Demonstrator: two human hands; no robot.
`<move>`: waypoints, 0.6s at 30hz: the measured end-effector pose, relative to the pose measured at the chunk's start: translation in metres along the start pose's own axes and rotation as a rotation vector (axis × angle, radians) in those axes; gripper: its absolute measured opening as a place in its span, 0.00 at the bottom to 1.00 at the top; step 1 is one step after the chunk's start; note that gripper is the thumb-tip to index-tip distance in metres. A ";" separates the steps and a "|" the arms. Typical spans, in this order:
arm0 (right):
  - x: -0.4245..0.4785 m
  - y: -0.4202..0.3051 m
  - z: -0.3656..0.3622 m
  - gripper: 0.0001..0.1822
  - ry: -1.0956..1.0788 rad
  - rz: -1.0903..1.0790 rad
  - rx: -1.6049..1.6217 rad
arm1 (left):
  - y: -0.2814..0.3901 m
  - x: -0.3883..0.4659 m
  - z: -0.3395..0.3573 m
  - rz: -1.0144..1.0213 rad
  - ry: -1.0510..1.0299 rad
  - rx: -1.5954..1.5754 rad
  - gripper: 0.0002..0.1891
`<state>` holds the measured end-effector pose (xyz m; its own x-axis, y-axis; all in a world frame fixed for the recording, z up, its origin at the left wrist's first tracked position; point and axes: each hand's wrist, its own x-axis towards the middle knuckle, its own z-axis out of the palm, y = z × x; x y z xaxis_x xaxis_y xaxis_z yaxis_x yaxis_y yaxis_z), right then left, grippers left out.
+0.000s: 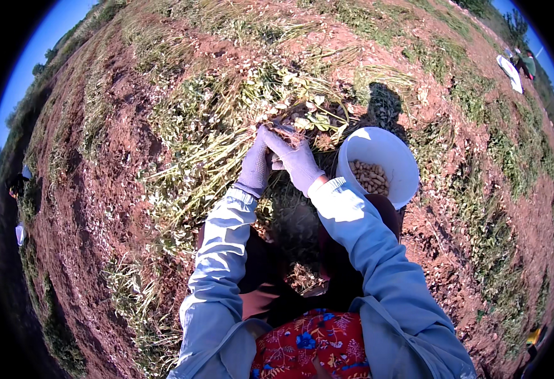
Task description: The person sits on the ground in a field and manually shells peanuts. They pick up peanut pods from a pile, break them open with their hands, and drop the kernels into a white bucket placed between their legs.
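Both my hands wear pale purple-grey knit gloves and meet in front of my knees. My left hand [255, 166] closes on a bunch of uprooted peanut plants [210, 158], whose stems trail out to the left. Against it, my right hand [299, 163] grips the root end, with thin brown roots showing above its knuckles. The fingertips of both hands are partly hidden, so any pod between them cannot be made out. Just right of my right hand stands a white plastic bucket [402, 173], tilted a little, with peanuts in their shells [371, 177] at its bottom.
Pulled peanut plants [277, 85] lie heaped beyond my hands on reddish soil [130, 189]. More rows of plants run along the right [485, 237]. A person [527, 64] is far off at the upper right beside a white sack [510, 73]. Another white sack [20, 234] lies far left.
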<state>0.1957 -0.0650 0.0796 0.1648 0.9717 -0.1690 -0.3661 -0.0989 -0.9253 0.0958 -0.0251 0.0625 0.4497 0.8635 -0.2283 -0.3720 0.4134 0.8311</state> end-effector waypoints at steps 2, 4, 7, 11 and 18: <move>0.003 0.006 0.004 0.18 -0.048 0.002 0.068 | -0.011 0.015 -0.040 -0.004 -0.156 -0.039 0.23; 0.005 0.006 0.006 0.17 -0.091 -0.019 0.107 | -0.013 0.023 -0.054 -0.008 -0.372 -0.164 0.22; 0.008 0.007 -0.005 0.13 -0.162 -0.087 0.077 | -0.013 0.022 -0.043 -0.006 -0.468 -0.331 0.21; 0.007 0.003 -0.016 0.11 -0.220 -0.067 0.006 | 0.002 0.004 -0.008 -0.046 -0.098 -0.387 0.25; -0.008 0.006 -0.002 0.20 -0.090 0.011 0.094 | -0.006 0.017 -0.040 -0.109 -0.531 -0.234 0.25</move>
<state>0.1939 -0.0741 0.0746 0.0792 0.9864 -0.1443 -0.4526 -0.0934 -0.8868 0.0730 -0.0013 0.0331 0.8181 0.5743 0.0292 -0.4426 0.5964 0.6696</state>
